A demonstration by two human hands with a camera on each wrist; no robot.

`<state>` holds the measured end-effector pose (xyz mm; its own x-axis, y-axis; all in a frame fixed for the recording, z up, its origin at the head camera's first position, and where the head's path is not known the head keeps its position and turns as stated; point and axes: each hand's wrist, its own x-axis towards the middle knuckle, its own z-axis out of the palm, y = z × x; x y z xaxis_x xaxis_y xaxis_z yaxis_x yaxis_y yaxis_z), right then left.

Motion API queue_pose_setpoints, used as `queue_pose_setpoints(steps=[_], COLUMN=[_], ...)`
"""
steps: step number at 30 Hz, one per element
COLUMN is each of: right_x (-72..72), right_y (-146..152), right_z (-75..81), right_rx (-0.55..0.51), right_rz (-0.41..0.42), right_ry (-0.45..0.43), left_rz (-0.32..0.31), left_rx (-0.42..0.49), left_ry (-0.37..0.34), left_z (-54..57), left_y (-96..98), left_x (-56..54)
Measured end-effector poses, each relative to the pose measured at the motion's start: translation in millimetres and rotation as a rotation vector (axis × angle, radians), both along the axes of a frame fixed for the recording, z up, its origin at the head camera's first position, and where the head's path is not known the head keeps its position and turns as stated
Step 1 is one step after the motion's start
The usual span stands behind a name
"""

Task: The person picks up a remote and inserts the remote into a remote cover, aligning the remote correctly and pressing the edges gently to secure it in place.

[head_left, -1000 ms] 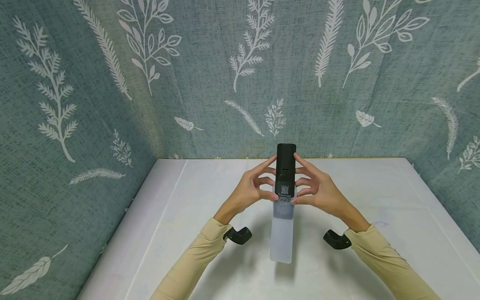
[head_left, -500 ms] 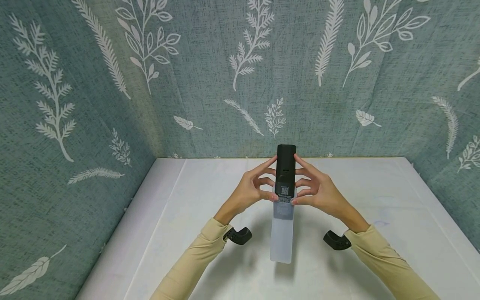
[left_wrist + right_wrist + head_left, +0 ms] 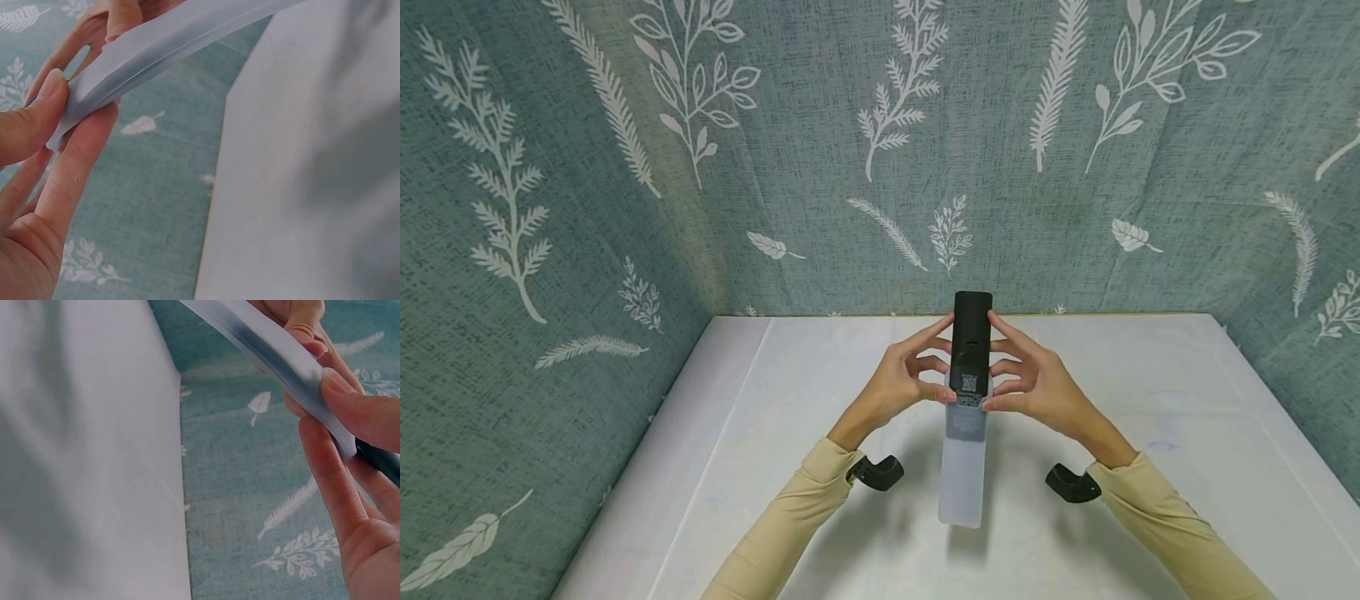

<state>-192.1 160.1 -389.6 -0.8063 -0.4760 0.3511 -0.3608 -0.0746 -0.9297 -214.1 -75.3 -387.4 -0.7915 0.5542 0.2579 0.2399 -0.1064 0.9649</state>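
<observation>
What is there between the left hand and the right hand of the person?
In the head view, the black device, its near end inside a translucent sleeve, lies between the left hand and the right hand.

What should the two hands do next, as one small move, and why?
Probably the left hand and right hand should ease the black remote deeper into the translucent sleeve: its far end sticks out, while the sleeve's near end looks empty.

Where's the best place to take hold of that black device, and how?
Probably the bare upper end of the black device, pinched across its two long edges from left and right. It is a narrow, straight bar, and that end sticks out, while its lower end shows through the translucent sleeve.
</observation>
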Motion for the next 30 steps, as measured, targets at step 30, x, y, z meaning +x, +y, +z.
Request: queue_pose_setpoints(steps=[30], right_x=[2.1], right_y=[-2.6], right_z=[-1.4], right_rx=[0.024], right_rz=[-0.032], right_ry=[-0.002], left_rz=[0.015], left_rx=[0.017], left_ry=[-0.022], left_z=[2.1], left_y=[-2.8], left_x=[3.7])
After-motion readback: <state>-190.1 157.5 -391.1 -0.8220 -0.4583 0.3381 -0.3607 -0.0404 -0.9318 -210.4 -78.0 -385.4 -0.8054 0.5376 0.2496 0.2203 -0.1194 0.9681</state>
